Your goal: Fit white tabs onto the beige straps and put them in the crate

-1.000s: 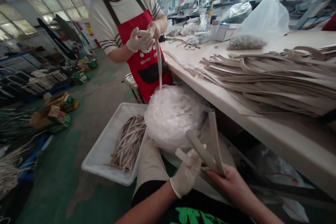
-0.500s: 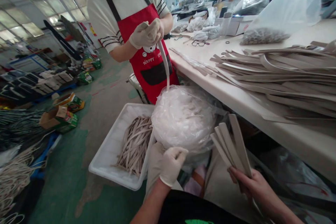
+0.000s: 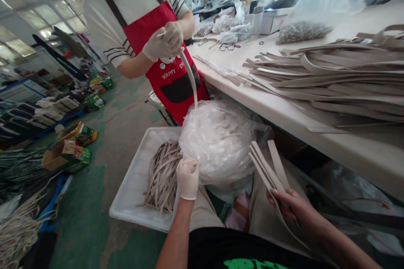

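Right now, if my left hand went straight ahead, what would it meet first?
Probably the plastic bag just beyond your left hand, though depth is hard to judge.

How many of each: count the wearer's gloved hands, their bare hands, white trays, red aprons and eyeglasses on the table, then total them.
Gloved hands: 1, the left hand
Bare hands: 1, the right hand, holding strips
White trays: 1, the white tray
Red aprons: 1, the red apron
Eyeglasses: 1 pair
Total: 5
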The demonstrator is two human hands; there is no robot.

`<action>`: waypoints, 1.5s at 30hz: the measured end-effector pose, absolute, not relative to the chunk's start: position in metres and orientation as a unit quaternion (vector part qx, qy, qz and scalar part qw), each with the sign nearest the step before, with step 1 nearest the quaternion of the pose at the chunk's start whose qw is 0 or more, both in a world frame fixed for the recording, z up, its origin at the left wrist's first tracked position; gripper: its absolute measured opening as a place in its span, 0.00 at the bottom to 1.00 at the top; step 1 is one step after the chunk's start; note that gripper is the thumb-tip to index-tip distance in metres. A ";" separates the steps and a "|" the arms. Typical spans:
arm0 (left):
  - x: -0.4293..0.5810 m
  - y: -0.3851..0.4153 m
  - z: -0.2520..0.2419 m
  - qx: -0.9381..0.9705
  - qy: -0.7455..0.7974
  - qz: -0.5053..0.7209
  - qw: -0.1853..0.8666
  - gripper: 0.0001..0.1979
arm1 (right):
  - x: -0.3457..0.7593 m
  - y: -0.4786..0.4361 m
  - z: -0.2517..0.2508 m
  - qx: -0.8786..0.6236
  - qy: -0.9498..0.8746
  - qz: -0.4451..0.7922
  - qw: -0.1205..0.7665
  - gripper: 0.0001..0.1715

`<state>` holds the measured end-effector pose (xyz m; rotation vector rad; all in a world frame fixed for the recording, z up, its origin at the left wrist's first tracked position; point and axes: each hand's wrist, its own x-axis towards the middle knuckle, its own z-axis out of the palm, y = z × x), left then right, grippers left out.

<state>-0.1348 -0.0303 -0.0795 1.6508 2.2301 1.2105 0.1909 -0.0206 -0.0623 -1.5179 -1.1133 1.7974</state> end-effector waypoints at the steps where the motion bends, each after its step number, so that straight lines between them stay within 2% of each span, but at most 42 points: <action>1: -0.134 -0.037 -0.075 0.536 0.729 0.419 0.076 0.04 | 0.189 -0.019 -0.060 -0.556 -0.404 0.676 0.266 0.26; 5: -0.120 -0.066 -0.061 0.426 0.728 0.494 0.209 0.10 | 0.176 -0.017 -0.053 -0.519 -0.372 0.720 0.271 0.24; 7: -0.111 -0.078 -0.055 0.406 0.728 0.504 0.226 0.10 | 0.166 -0.016 -0.050 -0.497 -0.361 0.740 0.272 0.24; 11: -0.106 -0.091 -0.048 0.452 0.719 0.503 0.160 0.09 | 0.149 -0.016 -0.042 -0.439 -0.358 0.784 0.254 0.25; 17: -0.135 -0.084 -0.081 0.471 0.753 0.415 0.200 0.03 | 0.142 -0.016 -0.048 -0.407 -0.370 0.792 0.263 0.28; 18: -0.140 -0.082 -0.085 0.480 0.753 0.410 0.183 0.03 | 0.143 -0.016 -0.052 -0.410 -0.367 0.791 0.268 0.28; 22: -0.145 -0.059 -0.071 0.521 0.718 0.460 0.042 0.09 | 0.152 -0.014 -0.074 -0.439 -0.328 0.777 0.310 0.29; 25: -0.131 -0.024 -0.047 0.584 0.677 0.447 0.006 0.08 | 0.160 -0.010 -0.087 -0.447 -0.280 0.788 0.316 0.30; 29: -0.104 0.041 -0.044 0.669 0.655 0.351 0.017 0.08 | 0.165 -0.006 -0.098 -0.442 -0.206 0.810 0.326 0.30; 34: -0.083 0.120 -0.087 0.714 0.676 0.179 0.018 0.18 | 0.165 -0.007 -0.102 -0.406 -0.195 0.832 0.325 0.29; 35: -0.081 0.132 -0.095 0.717 0.679 0.157 0.016 0.18 | 0.165 -0.007 -0.103 -0.400 -0.197 0.834 0.324 0.29; 37: -0.077 0.150 -0.108 0.715 0.686 0.132 0.014 0.12 | 0.166 -0.008 -0.103 -0.391 -0.202 0.837 0.326 0.29; 39: -0.075 0.158 -0.114 0.710 0.693 0.128 0.017 0.07 | 0.167 -0.007 -0.104 -0.382 -0.200 0.840 0.330 0.28; 43: -0.072 0.142 -0.102 0.703 0.693 0.159 0.009 0.08 | 0.168 -0.005 -0.107 -0.371 -0.194 0.842 0.339 0.27; 45: -0.072 0.115 -0.088 0.699 0.682 0.214 -0.002 0.07 | 0.168 -0.004 -0.107 -0.369 -0.194 0.843 0.340 0.26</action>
